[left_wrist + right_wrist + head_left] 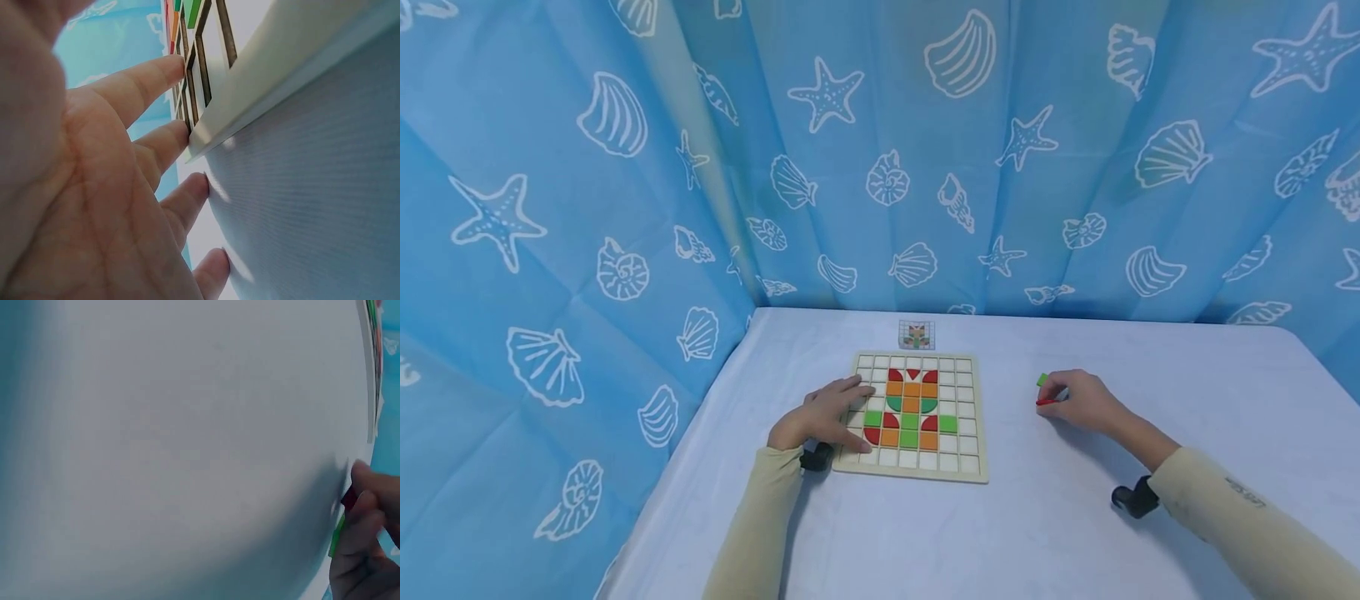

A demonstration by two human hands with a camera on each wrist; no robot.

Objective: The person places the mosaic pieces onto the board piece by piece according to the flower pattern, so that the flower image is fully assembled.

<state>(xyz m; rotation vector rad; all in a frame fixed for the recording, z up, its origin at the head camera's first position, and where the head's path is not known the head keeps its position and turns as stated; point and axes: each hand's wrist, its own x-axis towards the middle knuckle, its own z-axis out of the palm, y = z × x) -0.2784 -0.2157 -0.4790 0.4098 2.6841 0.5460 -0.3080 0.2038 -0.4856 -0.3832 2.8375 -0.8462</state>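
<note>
My left hand [820, 417] lies over the left edge of a wooden grid board [910, 475], its fingers spread and fairly straight. In the left wrist view, two fingertips reach the board's rim [262, 94]. Red, orange and green tiles fill the middle squares of the grid, some square and some with curved edges. Right of the board, my right hand [1086, 402] pinches a red tile [1045, 403] between thumb and fingers, just above the table. A light green tile [1042, 379] lies beside those fingers, partly covered by them in the right wrist view.
A small picture card [917, 335] with a coloured grid pattern lies behind the board. The table wears a white cloth [1030, 533]. Blue curtains [880, 125] with shells and starfish hang at the back and left.
</note>
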